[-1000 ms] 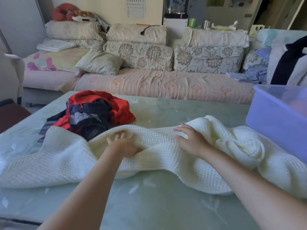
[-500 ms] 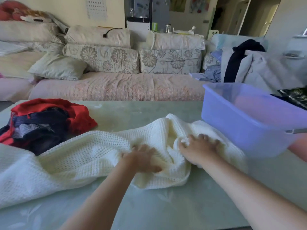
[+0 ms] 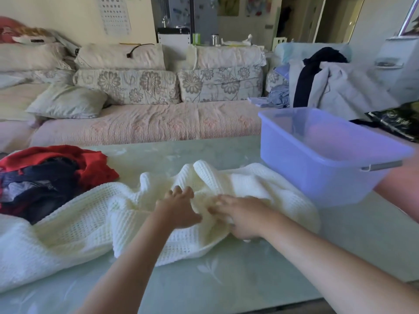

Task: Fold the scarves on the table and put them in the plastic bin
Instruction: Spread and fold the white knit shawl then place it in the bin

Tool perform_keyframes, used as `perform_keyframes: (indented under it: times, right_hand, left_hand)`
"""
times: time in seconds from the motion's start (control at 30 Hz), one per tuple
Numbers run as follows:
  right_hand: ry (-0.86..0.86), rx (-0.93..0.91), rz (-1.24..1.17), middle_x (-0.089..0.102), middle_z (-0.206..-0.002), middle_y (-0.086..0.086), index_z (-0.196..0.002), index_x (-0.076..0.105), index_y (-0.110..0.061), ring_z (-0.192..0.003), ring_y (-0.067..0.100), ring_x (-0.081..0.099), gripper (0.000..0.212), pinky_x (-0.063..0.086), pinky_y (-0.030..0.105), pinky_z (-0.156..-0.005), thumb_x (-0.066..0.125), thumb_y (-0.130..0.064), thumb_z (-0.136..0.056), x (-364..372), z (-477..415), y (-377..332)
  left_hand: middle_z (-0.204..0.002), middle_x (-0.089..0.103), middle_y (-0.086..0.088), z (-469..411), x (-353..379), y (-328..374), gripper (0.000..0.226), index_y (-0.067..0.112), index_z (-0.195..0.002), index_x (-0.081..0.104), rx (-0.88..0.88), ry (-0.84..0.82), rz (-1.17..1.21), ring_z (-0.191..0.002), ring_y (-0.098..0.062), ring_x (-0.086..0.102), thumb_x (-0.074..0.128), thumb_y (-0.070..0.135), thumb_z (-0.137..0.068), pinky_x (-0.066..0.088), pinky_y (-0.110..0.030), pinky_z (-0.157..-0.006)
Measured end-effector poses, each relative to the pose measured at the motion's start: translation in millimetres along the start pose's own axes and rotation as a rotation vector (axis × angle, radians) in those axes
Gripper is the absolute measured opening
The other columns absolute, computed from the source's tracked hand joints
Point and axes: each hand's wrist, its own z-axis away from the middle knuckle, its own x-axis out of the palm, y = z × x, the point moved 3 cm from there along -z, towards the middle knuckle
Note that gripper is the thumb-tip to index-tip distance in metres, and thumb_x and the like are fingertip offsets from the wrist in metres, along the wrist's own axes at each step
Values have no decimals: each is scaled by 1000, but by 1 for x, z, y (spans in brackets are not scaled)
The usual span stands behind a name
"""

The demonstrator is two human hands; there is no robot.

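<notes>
Right grip (image 3: 242, 219) clenches a bunched fold of the white scarf (image 3: 79, 230). Your left grip (image 3: 179, 209) lies on the scarf just beside it, too blurred to tell whether it grasps. In the head view, the scarf sprawls across the pale green counter (image 3: 226, 286). A red and dark scarf pile (image 3: 45, 177) lies against it on your left. The purple plastic bin (image 3: 306, 173) stands near its right end. Bare counter runs along your near edge, and a sofa (image 3: 147, 123) stands behind.
</notes>
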Motion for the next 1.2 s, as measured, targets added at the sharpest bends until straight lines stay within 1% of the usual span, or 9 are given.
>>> perform_keyframes:
  times: [0.17, 0.33, 0.43, 0.53, 0.67, 0.77, 0.87, 1.07, 1.2]
  right_hand:
    - [-56, 318, 401, 50, -137, 3, -128, 60, -29, -125, 28, 46, 40, 33, 43, -100, 55, -23, -89, -13, -15, 15]
    - [225, -44, 253, 44, -125, 5, -113, 58, -24, -118, 27, 39, 40, 32, 38, -100, 56, -23, -73, -10, -14, -18]
    - [181, -185, -12, 45, -102, -5, -94, 48, -24, -91, 17, 42, 25, 34, 30, -78, 59, -25, -72, -6, -6, -33]
    - [-4, -119, 8, 45, -105, -5, -100, 40, -27, -90, 15, 43, 41, 40, 32, -80, 66, -30, -69, 6, -2, -31]
    - [-60, -23, -19, 49, -90, -10, -90, 52, -28, -84, 18, 51, 23, 35, 31, -63, 54, -7, -79, 0, 1, -25]
    - [-217, 66, 43, 58, -79, -10, -65, 55, -26, -81, 17, 57, 24, 37, 28, -60, 50, -6, -78, -6, 0, -30]
    - [-78, 83, 32, 65, -81, -6, -68, 60, -24, -76, 17, 58, 21, 38, 28, -60, 47, -9, -77, -22, -11, -52]
    - [165, -72, -243, 65, -105, -8, -96, 69, -29, -95, 18, 61, 28, 52, 36, -81, 44, -17, -89, -50, -70, -135]
    - [187, -145, -442, 58, -118, -6, -107, 65, -30, -109, 16, 56, 41, 50, 38, -91, 39, -3, -89, -43, -137, -189]
  left_hand:
    - [-163, 12, -6, -3, 20, -8, 109, 37, -154, 12, -87, -233, 75, -148, -33, 17, 33, 96, -65, 15, -58, -117]
    - [-162, -18, 3, -1, 39, -19, 127, 38, -152, -16, 48, -238, 37, -149, -27, -15, 49, 94, -59, -3, -65, -114]
    - [-161, 7, 0, 9, 27, -23, 113, 31, -154, 5, 157, 46, 26, -148, -25, 11, 64, 77, -69, 18, -54, -118]
    - [-128, 32, 9, 32, 17, -22, 84, 34, -125, 35, 347, 296, -95, -118, -15, 35, 70, 75, -60, 36, -37, -103]
    - [-114, 45, 10, 55, 22, -35, 53, 37, -103, 57, 295, 43, -143, -110, -15, 41, 67, 74, -66, 39, -39, -96]
    - [-93, 59, 20, 68, 16, -38, 24, 32, -91, 69, 342, -127, 166, -94, -6, 56, 70, 54, -81, 45, -26, -83]
    - [-85, 65, 25, 80, 3, -44, 13, 34, -88, 71, 362, -233, 440, -84, 4, 59, 71, 47, -83, 50, -21, -82]
    - [-96, 69, 13, 68, -38, -137, 16, 30, -93, 70, 72, 348, 601, -88, -7, 64, 58, 20, -95, 53, -28, -83]
    - [-108, 66, 5, 70, -29, -222, 23, 26, -102, 69, -216, 316, 314, -92, -16, 61, 49, 15, -95, 52, -31, -81]
